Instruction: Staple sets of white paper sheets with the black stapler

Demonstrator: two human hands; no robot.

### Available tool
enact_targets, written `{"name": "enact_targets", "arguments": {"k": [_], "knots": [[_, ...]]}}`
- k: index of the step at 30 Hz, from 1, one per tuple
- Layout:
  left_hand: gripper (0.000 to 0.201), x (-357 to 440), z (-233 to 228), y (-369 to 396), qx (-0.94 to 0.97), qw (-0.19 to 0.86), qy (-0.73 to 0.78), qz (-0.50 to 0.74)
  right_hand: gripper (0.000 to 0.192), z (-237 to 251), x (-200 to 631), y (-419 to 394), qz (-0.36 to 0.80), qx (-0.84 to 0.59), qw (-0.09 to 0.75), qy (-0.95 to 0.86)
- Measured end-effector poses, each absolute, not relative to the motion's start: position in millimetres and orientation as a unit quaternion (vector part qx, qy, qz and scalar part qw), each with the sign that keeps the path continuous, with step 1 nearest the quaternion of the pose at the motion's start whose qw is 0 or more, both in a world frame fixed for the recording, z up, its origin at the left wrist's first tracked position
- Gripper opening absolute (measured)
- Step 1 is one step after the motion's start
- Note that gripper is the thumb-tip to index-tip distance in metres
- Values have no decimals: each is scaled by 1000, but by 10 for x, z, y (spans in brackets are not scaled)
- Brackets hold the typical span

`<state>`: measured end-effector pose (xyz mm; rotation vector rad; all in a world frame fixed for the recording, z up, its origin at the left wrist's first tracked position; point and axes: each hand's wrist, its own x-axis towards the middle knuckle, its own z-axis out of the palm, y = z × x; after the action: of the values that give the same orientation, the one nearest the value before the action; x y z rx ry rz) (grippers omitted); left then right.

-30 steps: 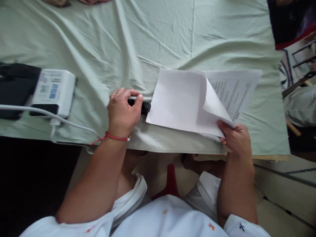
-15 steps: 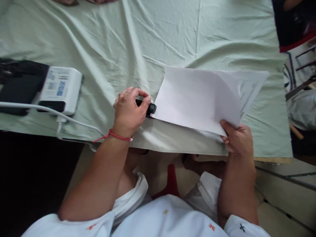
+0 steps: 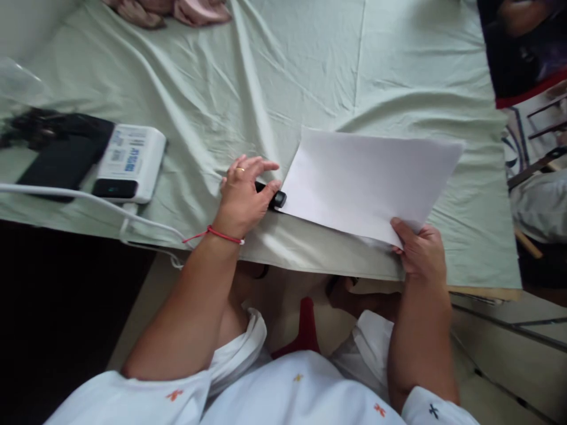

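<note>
Blank white paper sheets [image 3: 367,183] lying flat near the front edge of the pale green cloth-covered counter [image 3: 310,71], right hand [image 3: 420,251] grip pinching their near corner, left hand [image 3: 243,195] loosely over a short black cylindrical marker [image 3: 273,197] touching the sheets' left edge, fingers half-lifted, white power bank [image 3: 130,162] with white cable [image 3: 66,198] well left.

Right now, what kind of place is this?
Probably a room in a home, not an office. The work surface is draped in a wrinkled pale green sheet. A white power bank with a white cable lies on it, and the right hand holds paper sheets.
</note>
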<state>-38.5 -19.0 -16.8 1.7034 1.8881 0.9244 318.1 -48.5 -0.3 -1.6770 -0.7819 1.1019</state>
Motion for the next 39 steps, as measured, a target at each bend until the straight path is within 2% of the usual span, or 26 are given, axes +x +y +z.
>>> {"name": "enact_targets", "arguments": {"k": [3,8,10,12,14,18,22,24,27,31,37,39], "knots": [[28,-433,-103,-143,577,187,710,358,42,-5,3244,-519,442,-690,480,-313],[41,-330,-43,-117,509,50,723,464,37,20,3357,-527,408,-696,519,-283],[29,-158,-8,-159,505,-3,670,544,39,50,3402,-529,413,-699,521,-266],[10,46,25,-215,557,12,583,591,44,102,3454,-547,424,-704,516,-242],[11,224,32,-259,583,88,529,611,53,173,3515,-578,430,-717,506,-214],[36,405,-17,-264,518,283,508,627,62,310,3639,-650,396,-760,484,-178],[54,444,7,-238,432,514,494,552,63,329,3724,-679,400,-778,454,-170],[54,461,38,-236,406,594,493,490,61,277,3749,-675,404,-762,473,-181],[54,498,46,-227,407,588,545,438,58,155,3770,-658,389,-736,512,-212],[60,553,28,-181,395,548,580,455,53,40,3774,-639,364,-732,531,-221],[54,499,93,-153,347,658,528,410,54,25,3762,-622,349,-728,550,-213],[53,446,95,-169,344,661,539,393,57,29,3733,-617,347,-729,551,-213]]}}
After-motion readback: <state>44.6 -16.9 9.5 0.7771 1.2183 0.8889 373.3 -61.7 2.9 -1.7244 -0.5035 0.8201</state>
